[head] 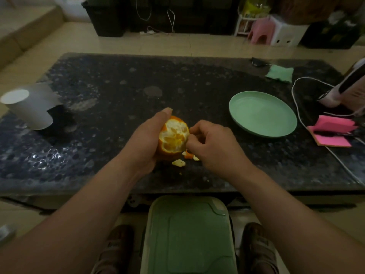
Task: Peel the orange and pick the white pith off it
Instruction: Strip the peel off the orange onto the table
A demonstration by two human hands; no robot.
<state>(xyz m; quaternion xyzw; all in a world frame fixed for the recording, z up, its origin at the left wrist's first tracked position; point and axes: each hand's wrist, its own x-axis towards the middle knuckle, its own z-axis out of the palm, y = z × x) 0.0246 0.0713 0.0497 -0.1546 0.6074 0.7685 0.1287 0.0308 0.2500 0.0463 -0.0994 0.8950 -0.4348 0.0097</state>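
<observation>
Orange point(173, 138) is abt half peeled, well left of the green plate point(262, 113) and a bit nearer the person than it. Left hand point(146, 139) wraps it on the side away from the plate w/ thumb over the top, right hand point(213, 143) is on the plate side, fingertips pinched at the edge of the bare patch. Few peel bits point(178, 163) on the table point(118, 91), also left of the plate.

We record the left hand point(142, 141) and right hand point(215, 147) bare, forearms point(83, 214) likewise; both feet wear strapped sandals point(116, 252), dull brown-grey.
</observation>
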